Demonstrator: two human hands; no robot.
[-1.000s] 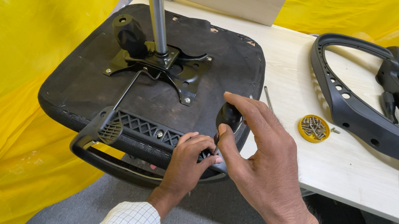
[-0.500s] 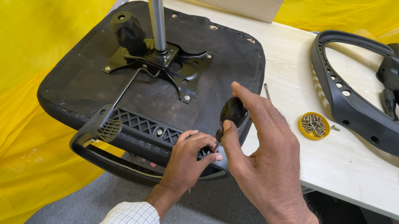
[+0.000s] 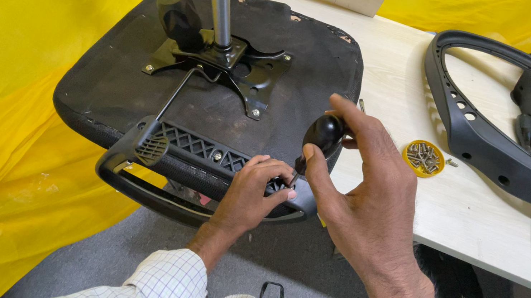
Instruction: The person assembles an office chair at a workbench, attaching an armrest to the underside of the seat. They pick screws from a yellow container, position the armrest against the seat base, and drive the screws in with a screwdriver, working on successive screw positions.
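1. The right hand (image 3: 367, 189) kept a clenched grip on the black screwdriver (image 3: 322, 137), upright over the armrest bracket (image 3: 206, 153).
2. The left hand (image 3: 254, 194) pinched its tip at the bracket.
3. The upturned seat (image 3: 144, 91) overhung the tabletop (image 3: 459, 205), near 1 yellow dish of screws (image 3: 423, 158).

Left hand (image 3: 252, 194) palm down, fingers pinched; right hand (image 3: 362, 188) curled in grip.
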